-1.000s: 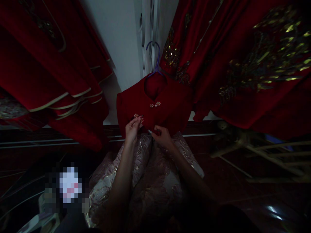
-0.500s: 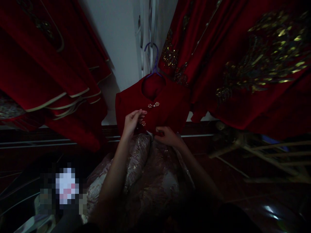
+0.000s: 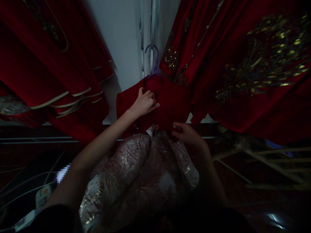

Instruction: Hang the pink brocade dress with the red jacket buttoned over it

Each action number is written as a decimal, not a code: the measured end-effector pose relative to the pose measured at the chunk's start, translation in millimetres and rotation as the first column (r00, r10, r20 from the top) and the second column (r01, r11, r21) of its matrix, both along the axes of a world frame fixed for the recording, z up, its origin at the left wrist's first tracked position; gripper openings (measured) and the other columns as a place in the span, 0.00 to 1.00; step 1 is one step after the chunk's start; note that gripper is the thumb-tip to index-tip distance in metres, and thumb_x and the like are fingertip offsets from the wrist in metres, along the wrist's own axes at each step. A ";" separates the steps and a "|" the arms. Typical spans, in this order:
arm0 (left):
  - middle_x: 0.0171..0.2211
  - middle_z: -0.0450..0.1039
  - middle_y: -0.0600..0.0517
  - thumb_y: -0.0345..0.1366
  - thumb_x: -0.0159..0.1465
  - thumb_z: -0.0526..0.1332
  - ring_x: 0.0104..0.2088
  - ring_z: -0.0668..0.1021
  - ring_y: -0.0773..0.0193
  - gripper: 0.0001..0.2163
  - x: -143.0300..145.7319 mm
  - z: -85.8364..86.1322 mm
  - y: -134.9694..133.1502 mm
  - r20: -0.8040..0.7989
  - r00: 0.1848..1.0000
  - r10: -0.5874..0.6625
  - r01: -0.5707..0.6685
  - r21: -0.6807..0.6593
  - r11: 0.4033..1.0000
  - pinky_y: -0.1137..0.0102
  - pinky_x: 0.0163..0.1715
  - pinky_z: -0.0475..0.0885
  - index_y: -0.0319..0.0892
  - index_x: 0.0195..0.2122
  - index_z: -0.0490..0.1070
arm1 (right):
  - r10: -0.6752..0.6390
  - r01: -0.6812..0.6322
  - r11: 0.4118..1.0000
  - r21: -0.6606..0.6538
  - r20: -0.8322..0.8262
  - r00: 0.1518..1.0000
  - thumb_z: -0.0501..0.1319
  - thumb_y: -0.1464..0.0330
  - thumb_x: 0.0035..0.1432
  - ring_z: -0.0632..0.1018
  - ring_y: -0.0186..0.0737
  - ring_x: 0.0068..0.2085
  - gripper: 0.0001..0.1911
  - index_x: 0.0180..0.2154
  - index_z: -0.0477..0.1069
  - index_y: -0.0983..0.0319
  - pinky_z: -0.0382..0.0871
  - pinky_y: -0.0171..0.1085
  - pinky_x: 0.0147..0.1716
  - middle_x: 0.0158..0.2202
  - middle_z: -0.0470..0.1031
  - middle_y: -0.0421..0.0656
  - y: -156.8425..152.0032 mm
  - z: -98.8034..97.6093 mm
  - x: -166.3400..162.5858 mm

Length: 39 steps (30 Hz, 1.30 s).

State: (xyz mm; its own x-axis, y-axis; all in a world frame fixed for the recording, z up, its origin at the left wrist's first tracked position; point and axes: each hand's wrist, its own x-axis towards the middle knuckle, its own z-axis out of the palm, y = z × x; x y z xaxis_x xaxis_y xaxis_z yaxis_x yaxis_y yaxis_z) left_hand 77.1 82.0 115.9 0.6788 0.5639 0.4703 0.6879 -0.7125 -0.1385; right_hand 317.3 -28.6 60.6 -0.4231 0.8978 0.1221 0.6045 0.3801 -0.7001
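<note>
Left hand (image 3: 144,103) grips the hanging dark-red velvet top (image 3: 173,108) at its collar, right hand (image 3: 188,134) pinches the hem, apparently keeping it taut.

The little top (image 3: 170,100) under my left hand (image 3: 144,103) is deep plain red, with small pearly-white flower buttons (image 3: 157,105). Its hanger (image 3: 155,58) is purple. At six o'clock the brocade (image 3: 136,168) is pale pink with glinting gold figures. At nine o'clock hang red robes (image 3: 48,81) piped in cream. At two o'clock the embroidered gown (image 3: 267,55) is red with gold sequins. The wall (image 3: 119,38) is white.
</note>
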 end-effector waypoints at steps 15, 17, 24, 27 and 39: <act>0.41 0.71 0.47 0.34 0.64 0.54 0.47 0.73 0.58 0.09 -8.7 -3.2 -2.8 -0.031 0.997 -0.078 0.081 0.116 0.990 0.51 0.62 0.57 0.40 0.41 0.72 | 0.056 -0.063 0.982 -0.177 -0.043 0.997 0.58 0.58 0.60 0.70 0.32 0.27 0.15 0.44 0.67 0.61 0.61 0.33 0.26 0.24 0.68 0.37 -14.3 17.7 9.7; 0.39 0.71 0.47 0.34 0.65 0.52 0.45 0.74 0.59 0.10 -10.1 -5.7 -2.4 -0.041 0.997 -0.063 0.067 0.125 0.990 0.51 0.62 0.58 0.39 0.42 0.71 | 0.047 -0.062 0.985 -0.158 -0.100 0.994 0.58 0.58 0.60 0.71 0.33 0.28 0.14 0.43 0.67 0.60 0.63 0.33 0.28 0.26 0.70 0.38 -13.4 18.7 4.9; 0.33 0.72 0.47 0.36 0.67 0.51 0.39 0.76 0.59 0.11 -10.3 -17.5 -0.9 0.003 1.000 -0.007 0.007 0.169 0.986 0.50 0.61 0.59 0.37 0.40 0.70 | 0.028 -0.037 0.999 -0.040 -0.203 0.979 0.59 0.58 0.60 0.73 0.34 0.33 0.12 0.39 0.69 0.60 0.69 0.35 0.33 0.32 0.73 0.40 -5.4 25.3 -13.2; 0.32 0.73 0.48 0.36 0.66 0.51 0.38 0.76 0.59 0.10 -9.1 -21.3 -2.5 0.021 1.000 -0.001 -0.002 0.170 0.985 0.48 0.62 0.58 0.37 0.39 0.70 | 0.060 -0.051 0.998 0.038 -0.282 0.958 0.60 0.59 0.59 0.75 0.35 0.38 0.12 0.40 0.69 0.59 0.72 0.36 0.38 0.37 0.73 0.42 6.6 34.1 -26.5; 0.40 0.77 0.42 0.33 0.65 0.49 0.46 0.77 0.53 0.15 -5.5 -27.0 -6.2 -0.149 0.989 -0.018 0.031 0.084 0.996 0.53 0.59 0.61 0.35 0.44 0.73 | -0.330 0.398 0.908 0.130 -0.366 0.870 0.51 0.50 0.62 0.51 0.53 0.68 0.43 0.65 0.39 0.72 0.49 0.55 0.65 0.66 0.50 0.59 98.3 45.0 -137.0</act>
State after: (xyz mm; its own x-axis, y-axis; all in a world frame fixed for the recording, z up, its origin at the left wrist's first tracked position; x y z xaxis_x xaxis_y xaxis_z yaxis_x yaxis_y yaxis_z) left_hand 71.6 75.8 88.9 0.7573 0.5085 0.4097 0.6380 -0.7099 -0.2982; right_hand 180.3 69.7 105.7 0.0247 0.9232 0.3836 0.4752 0.3268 -0.8170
